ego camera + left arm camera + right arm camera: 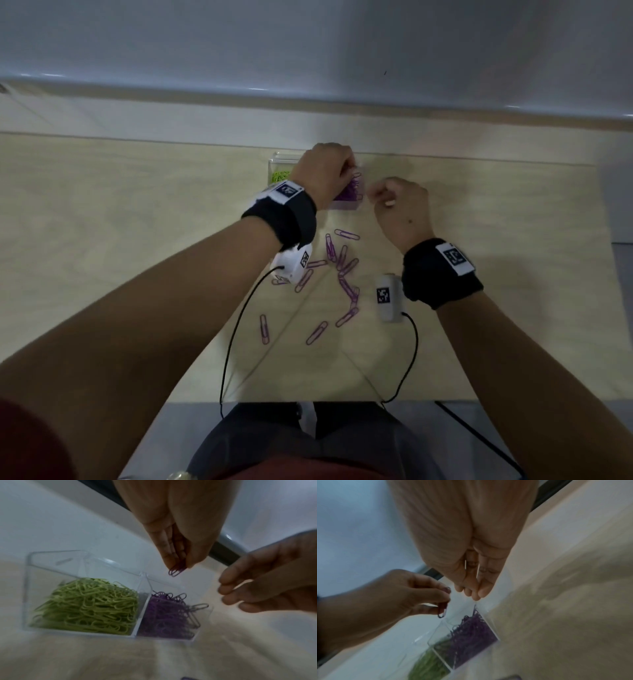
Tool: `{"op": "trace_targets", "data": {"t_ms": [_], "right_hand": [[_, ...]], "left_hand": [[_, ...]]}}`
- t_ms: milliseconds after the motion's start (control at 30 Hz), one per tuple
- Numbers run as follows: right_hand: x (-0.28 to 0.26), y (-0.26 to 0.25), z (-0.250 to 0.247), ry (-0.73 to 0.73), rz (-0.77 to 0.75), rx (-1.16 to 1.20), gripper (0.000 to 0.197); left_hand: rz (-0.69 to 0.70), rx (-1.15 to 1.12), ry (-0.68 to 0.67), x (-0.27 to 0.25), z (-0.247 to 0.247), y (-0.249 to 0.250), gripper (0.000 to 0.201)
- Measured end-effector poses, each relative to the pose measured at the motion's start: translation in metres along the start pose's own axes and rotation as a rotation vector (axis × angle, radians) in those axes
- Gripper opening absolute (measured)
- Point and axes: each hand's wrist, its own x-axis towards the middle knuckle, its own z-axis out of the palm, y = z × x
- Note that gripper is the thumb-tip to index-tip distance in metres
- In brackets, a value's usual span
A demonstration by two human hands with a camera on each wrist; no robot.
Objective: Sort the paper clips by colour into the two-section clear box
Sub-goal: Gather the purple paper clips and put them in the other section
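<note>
The clear two-section box (pixel 278 158) stands at the table's far side; its left section holds green clips (pixel 89 604), its right section purple clips (pixel 168 616). My left hand (pixel 349 168) hovers over the purple section and pinches a few purple clips (pixel 176 570) between thumb and fingertips, also seen from the right wrist as held clips (pixel 441 611). My right hand (pixel 376 197) hangs just right of the box with fingers loosely gathered and nothing in them (pixel 471 592). Several loose purple clips (pixel 342 263) lie scattered on the table nearer to me.
The pale wooden table (pixel 137 205) ends at a front edge (pixel 308 401) near my lap. A white ledge and wall (pixel 308 113) run behind the box. Black cables (pixel 236 329) trail from the wrist cameras across the table.
</note>
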Motion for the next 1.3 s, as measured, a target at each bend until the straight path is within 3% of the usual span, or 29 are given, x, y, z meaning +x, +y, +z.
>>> {"op": "trace_targets", "data": {"t_ms": [100,167,233,300,400,500,600,700,767,900,1000,1167,1300], "right_hand": [[-0.018,0.025,0.01,-0.156,-0.046,-0.1,0.03],[-0.028,0.035,0.018,-0.342,-0.087,-0.201,0.04],[-0.036,0.039,0.025,-0.493,-0.127,-0.309,0.059],[-0.041,0.039,0.03,-0.565,-0.178,-0.433,0.076],[-0.046,0.038,0.037,-0.592,-0.226,-0.488,0.09],[-0.06,0.042,0.048,-0.613,-0.336,-0.419,0.08],[-0.079,0.039,0.058,-0.645,-0.45,-0.391,0.061],[-0.095,0.04,0.054,-0.651,-0.505,-0.275,0.052],[-0.099,0.047,0.043,-0.645,-0.493,-0.249,0.057],[-0.105,0.06,0.008,-0.685,-0.385,-0.479,0.1],[-0.105,0.071,-0.005,-0.698,-0.293,-0.608,0.116],[-0.087,0.07,0.016,-0.602,-0.329,-0.471,0.099],[-0.076,0.053,0.04,-0.537,-0.352,-0.369,0.075]], "left_hand": [[0.004,0.248,-0.288,0.006,0.014,-0.002,0.025],[0.062,0.184,-0.235,-0.003,0.016,-0.008,0.027],[0.196,0.045,-0.07,-0.027,0.015,-0.016,0.023],[0.27,0.012,-0.074,-0.06,0.015,-0.029,0.022],[0.115,0.103,-0.228,-0.111,0.021,-0.055,0.042],[-0.165,0.059,-0.192,-0.156,0.024,-0.081,0.069],[-0.236,0.065,-0.122,-0.186,0.028,-0.096,0.078],[-0.203,-0.008,-0.109,-0.194,0.038,-0.101,0.074],[-0.119,-0.074,-0.167,-0.194,0.042,-0.097,0.072],[0.078,0.024,-0.384,-0.203,0.043,-0.098,0.098],[0.16,0.102,-0.351,-0.214,0.039,-0.111,0.112],[0.059,-0.001,-0.279,-0.203,0.041,-0.101,0.119],[0.106,0.065,-0.301,-0.174,0.049,-0.088,0.119]]}}
